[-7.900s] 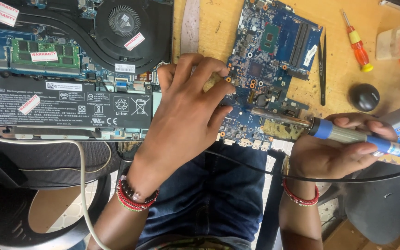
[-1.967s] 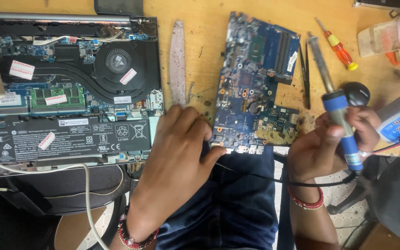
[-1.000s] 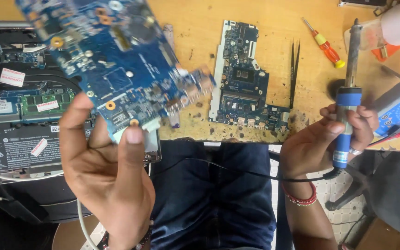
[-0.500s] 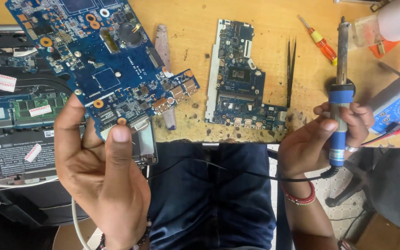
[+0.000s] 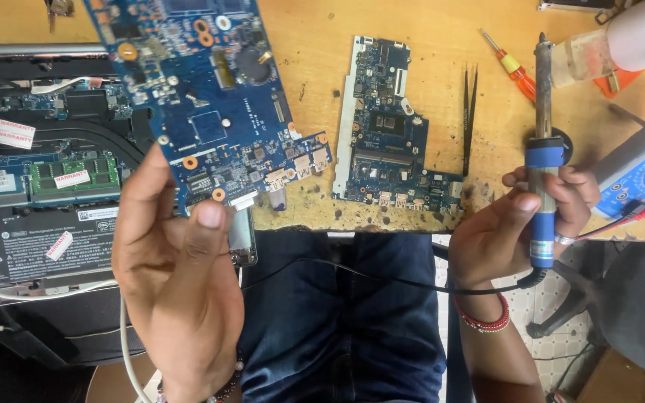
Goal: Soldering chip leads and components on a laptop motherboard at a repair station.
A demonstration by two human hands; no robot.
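A worn, scorched wooden bench [image 5: 427, 30] carries the work, its near edge pitted and blackened; below it show the person's blue-jeaned lap and a patch of pale tiled floor at the lower right. On the left of the bench lies an opened black laptop base [image 5: 31, 186] with its fan, green memory stick and battery exposed. The left hand [image 5: 177, 280] has its grip clamped on the lower edge of a large blue circuit board [image 5: 210, 112], thumb in front and fingers behind, holding it lifted and tilted above the laptop. The right hand [image 5: 520, 227] is closed around the blue handle of a soldering iron [image 5: 540, 172], tip pointing up and away, its black cord [image 5: 382, 277] trailing across the lap. A second, smaller blue circuit board [image 5: 390, 142] lies flat mid-bench, with black tweezers [image 5: 469, 119] just beside it and a red-and-yellow screwdriver [image 5: 513, 67] farther right. Compared with half a second ago, the held board sits slightly higher and farther right, while the iron stays upright.
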